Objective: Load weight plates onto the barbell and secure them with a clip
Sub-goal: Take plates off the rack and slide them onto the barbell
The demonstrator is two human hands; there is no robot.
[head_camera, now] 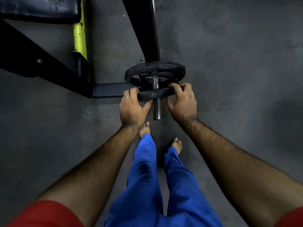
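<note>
A black weight plate point(155, 93) sits on the steel barbell sleeve point(156, 112), which pokes out toward me. My left hand point(132, 108) grips the plate's left rim and my right hand point(182, 102) grips its right rim. Farther along the sleeve a second black plate point(155, 67) with open spokes is on the bar. The sleeve's bare end shows below the held plate. No clip is visible.
A black rack upright point(147, 30) rises behind the plates, with a black base frame point(106, 90) and a yellow post point(79, 35) to the left. A dark bench pad point(37, 7) is at top left. My bare feet point(145, 129) stand on grey concrete floor.
</note>
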